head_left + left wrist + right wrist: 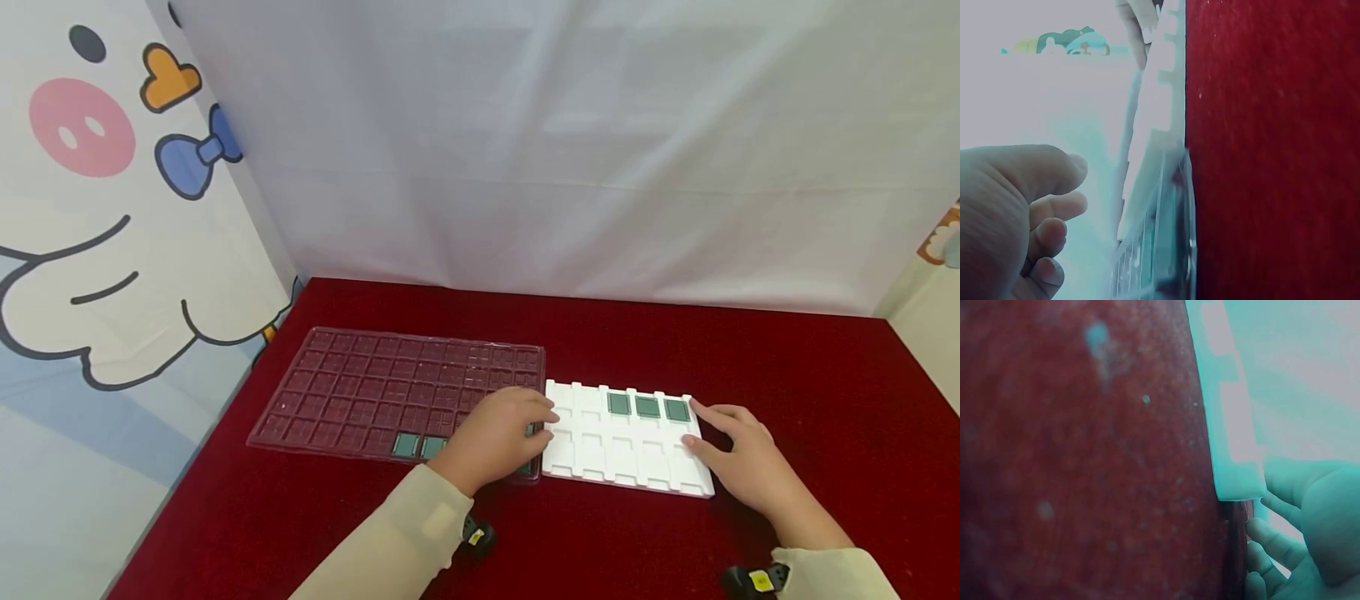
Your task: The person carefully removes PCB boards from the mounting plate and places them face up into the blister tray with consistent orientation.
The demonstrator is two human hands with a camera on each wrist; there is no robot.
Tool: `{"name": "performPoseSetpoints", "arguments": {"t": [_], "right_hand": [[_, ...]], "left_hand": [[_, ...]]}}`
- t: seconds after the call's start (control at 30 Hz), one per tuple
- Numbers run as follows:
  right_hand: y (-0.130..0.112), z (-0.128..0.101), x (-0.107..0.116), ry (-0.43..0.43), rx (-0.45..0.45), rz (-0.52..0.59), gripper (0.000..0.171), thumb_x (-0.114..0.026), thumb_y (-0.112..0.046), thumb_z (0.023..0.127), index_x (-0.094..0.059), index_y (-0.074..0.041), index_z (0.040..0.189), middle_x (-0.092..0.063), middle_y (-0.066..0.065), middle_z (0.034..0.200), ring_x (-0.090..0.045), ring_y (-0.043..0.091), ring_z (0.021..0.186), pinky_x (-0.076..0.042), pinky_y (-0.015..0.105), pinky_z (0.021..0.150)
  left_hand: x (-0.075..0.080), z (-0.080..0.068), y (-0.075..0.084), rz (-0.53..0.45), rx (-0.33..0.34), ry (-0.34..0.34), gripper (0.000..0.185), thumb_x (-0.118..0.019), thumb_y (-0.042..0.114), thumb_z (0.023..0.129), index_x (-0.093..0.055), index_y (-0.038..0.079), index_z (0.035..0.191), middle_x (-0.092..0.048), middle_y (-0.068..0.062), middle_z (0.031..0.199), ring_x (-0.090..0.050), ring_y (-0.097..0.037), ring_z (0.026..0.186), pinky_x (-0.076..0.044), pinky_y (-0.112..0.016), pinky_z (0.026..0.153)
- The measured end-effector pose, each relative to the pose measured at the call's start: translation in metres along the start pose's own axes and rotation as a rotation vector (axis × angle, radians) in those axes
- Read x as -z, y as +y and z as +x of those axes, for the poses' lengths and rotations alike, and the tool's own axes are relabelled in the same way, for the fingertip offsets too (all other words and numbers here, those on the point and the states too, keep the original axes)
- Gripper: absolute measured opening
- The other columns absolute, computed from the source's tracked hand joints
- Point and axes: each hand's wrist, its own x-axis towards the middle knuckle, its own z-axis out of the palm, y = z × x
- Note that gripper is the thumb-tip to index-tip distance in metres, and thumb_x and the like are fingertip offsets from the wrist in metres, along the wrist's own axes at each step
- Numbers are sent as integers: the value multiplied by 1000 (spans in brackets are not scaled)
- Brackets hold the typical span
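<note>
My left hand (497, 435) is over the right end of a clear plastic compartment tray (347, 392), its fingers loosely bent with nothing between them; the left wrist view shows the thumb and fingertips above the tray edge. Small green square pieces (406, 444) lie in the front row of the clear tray, some partly hidden by this hand. Next to that tray is a white compartment tray (592, 454), with three green squares (647, 407) in its back row toward the right. At its right end, my right hand (746, 458) touches the edge with thumb and fingertips.
A dark red cloth (840, 400) covers the table. Behind it hangs a pale curtain (570, 150), and a cartoon-printed sheet (112, 275) stands along the left side. The two trays sit side by side, ends close together.
</note>
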Motion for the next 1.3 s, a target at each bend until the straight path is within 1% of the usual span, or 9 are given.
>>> {"name": "performPoseSetpoints", "arguments": {"t": [0.27,0.47,0.6,0.83,0.9,1.03,1.17,1.3], "right_hand": [[-2,0,1,-2,-5,-6,69,-70,-27,99,-41,0,155,-37,34,148,-35,56,129,-38,75,99],[-1,-1,0,-5,-4,-7,69,-70,-27,99,-41,0,156,-37,34,148,-34,56,129,-38,76,99],[-1,-1,0,-6,-2,-7,69,-69,-27,99,-41,0,155,-38,34,147,-35,56,129,-38,76,99],[-3,-1,2,-5,-4,-5,69,-69,-29,99,-41,0,155,-37,34,147,-34,56,130,-37,76,100],[-4,-1,3,-4,-5,-6,69,-69,-28,99,-41,0,155,-37,34,147,-34,57,129,-37,76,99],[-4,-2,3,-7,-5,-8,69,-70,-28,99,-41,0,155,-38,34,147,-34,57,130,-37,76,99],[-4,-2,3,-7,-4,-4,69,-70,-27,99,-41,1,155,-38,34,147,-34,57,130,-37,76,99],[-4,-2,2,-8,-8,3,69,-70,-27,99,-41,1,155,-38,34,147,-33,57,130,-37,76,100]], "left_hand": [[-5,12,11,1,27,-19,25,-70,21,99,-78,16,122,-70,2,129,-60,-16,127,-43,-29,112],[-9,20,18,19,-20,-4,26,-70,22,99,-77,16,123,-69,2,131,-59,-16,128,-41,-27,113],[-11,23,23,29,-28,-10,27,-70,23,99,-77,18,124,-68,3,132,-58,-14,129,-40,-26,114],[-15,36,30,-3,5,-50,32,-68,26,101,-73,20,132,-64,4,139,-55,-13,133,-38,-27,115],[-16,40,33,-3,4,-54,32,-67,27,101,-72,20,132,-64,4,139,-55,-12,133,-38,-26,116],[-17,48,37,-21,-16,-41,31,-66,25,101,-73,19,131,-65,4,138,-55,-11,132,-37,-22,115],[-15,54,42,-44,-16,-37,31,-66,24,101,-74,18,130,-64,4,139,-55,-11,132,-37,-21,114],[-15,59,46,-42,-18,-42,31,-67,26,101,-73,17,131,-64,4,139,-54,-10,133,-36,-20,114]]}}
